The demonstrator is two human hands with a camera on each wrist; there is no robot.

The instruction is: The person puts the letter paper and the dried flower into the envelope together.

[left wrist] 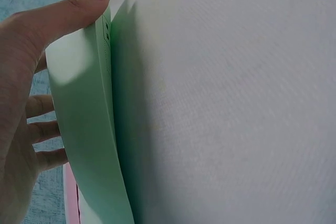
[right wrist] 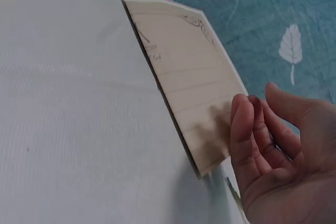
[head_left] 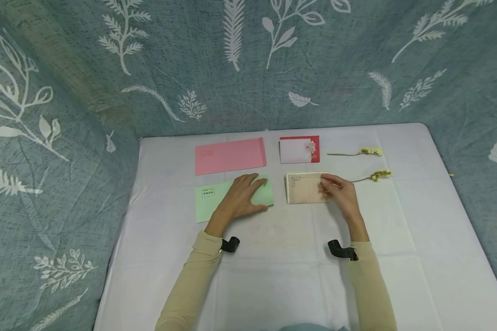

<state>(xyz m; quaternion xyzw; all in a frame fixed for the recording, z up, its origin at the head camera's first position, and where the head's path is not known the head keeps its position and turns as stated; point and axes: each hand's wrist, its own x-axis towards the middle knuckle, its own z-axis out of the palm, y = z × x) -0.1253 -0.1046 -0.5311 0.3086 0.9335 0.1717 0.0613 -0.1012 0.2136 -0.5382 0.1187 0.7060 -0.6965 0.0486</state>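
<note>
A long light-green envelope (head_left: 215,192) lies at the middle left of the table in the head view, a stamped box at its left end. My left hand (head_left: 242,195) spans its right part, thumb at the near edge and fingers at the far edge. The left wrist view shows this envelope (left wrist: 86,108) bowed between thumb and fingers. To its right lies a beige note card (head_left: 304,188) with printed lines and corner scrolls. My right hand (head_left: 340,193) is over the card's right end, fingers loosely bent, thumb apart from the fingertips in the right wrist view.
Behind the green envelope lies a pink envelope (head_left: 229,156). A red-bordered card with a flower (head_left: 299,150) lies behind the beige one. Two yellow flower stems (head_left: 371,151) lie at the right. A patterned curtain (head_left: 248,92) hangs along the table's back edge.
</note>
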